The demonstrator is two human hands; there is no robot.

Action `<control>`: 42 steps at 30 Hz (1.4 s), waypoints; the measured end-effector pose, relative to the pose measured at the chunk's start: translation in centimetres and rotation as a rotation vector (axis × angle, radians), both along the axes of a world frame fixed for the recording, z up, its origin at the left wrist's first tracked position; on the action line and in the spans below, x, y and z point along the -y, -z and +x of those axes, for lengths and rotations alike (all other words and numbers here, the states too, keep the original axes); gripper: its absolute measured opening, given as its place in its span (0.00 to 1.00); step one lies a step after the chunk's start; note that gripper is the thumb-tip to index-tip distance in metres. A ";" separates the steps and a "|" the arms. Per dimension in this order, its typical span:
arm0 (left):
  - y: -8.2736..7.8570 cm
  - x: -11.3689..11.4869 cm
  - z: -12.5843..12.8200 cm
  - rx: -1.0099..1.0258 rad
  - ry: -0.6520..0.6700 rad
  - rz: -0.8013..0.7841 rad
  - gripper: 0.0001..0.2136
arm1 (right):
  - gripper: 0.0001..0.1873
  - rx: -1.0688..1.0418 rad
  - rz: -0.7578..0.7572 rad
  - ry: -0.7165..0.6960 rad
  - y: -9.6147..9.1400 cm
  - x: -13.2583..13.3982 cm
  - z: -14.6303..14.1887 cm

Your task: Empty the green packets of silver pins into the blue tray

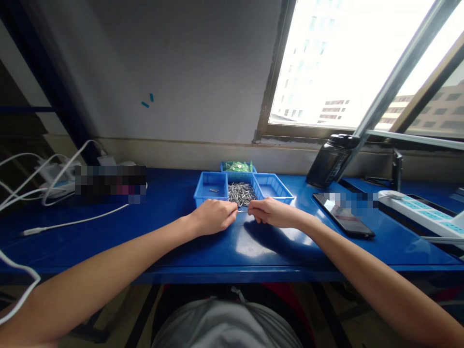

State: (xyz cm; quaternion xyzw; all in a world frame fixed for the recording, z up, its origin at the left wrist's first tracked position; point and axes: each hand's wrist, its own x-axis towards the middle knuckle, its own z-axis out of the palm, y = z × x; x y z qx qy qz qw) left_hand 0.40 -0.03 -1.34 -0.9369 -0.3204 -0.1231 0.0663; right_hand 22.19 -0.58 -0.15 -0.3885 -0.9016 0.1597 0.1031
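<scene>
My left hand (pixel 216 216) and my right hand (pixel 270 212) face each other just above the blue tabletop. Both are closed in a pinch, with a thin, pin-like metal piece (pixel 242 211) stretching between their fingertips. Its exact kind is too small to make out. Right behind the hands lies a heap of small metal pieces (pixel 241 193) in the middle, between two blue bins. Inside the left blue bin (pixel 196 193) are a few similar metal pieces (pixel 213 190). The right blue bin (pixel 290 195) stands behind my right hand.
Behind the heap, a small blue bin (pixel 223 167) holds green plastic packaging (pixel 237 166). To the right are a phone (pixel 344 217), a black bottle (pixel 330 162) and a white power strip (pixel 424 212). White cables (pixel 79 221) lie on the left. A wall and window stand behind the table.
</scene>
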 end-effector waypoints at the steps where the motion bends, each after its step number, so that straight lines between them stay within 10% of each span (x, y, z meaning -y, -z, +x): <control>1: 0.0 0.0 0.0 -0.003 -0.003 -0.003 0.12 | 0.10 0.004 -0.002 0.002 0.0 0.0 0.0; 42: 0.3 -0.3 0.0 0.007 0.047 -0.033 0.05 | 0.06 0.057 0.021 0.086 -0.1 0.4 -0.3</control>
